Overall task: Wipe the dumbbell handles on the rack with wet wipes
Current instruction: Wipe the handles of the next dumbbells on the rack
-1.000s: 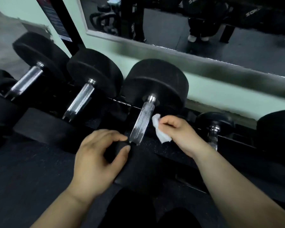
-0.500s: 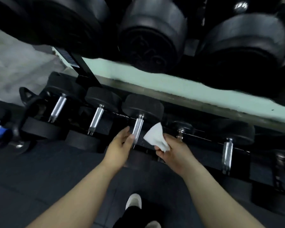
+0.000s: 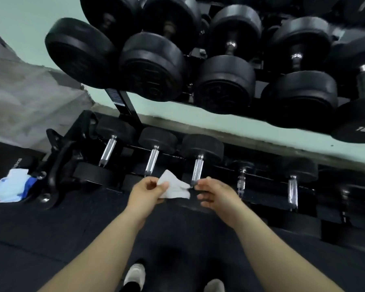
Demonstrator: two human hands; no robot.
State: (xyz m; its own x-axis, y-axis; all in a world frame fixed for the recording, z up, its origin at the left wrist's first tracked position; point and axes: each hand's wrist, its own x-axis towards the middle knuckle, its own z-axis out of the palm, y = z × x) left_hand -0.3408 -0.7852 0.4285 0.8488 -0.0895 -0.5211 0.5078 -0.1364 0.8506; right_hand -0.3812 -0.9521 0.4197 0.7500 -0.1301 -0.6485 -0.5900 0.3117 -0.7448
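**Wipe held between both hands, handles just beyond**

The left hand point(image 3: 148, 191) pinches the wet wipe point(image 3: 174, 187) at its left corner, fingers closed on it. The right hand point(image 3: 214, 193) touches the wipe's right edge with loosely curled fingers; whether it truly grips is unclear. Just past the fingers, on the lower shelf of the rack point(image 3: 124, 106), lie the chrome handles, long axes running away from the person. The handle point(image 3: 197, 170) just above the right hand is nearest; the next handle point(image 3: 151, 162) sits above the left hand. Likely next: wrap the wipe around one handle.

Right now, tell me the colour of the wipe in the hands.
White: the wet wipe, seen in the head view.
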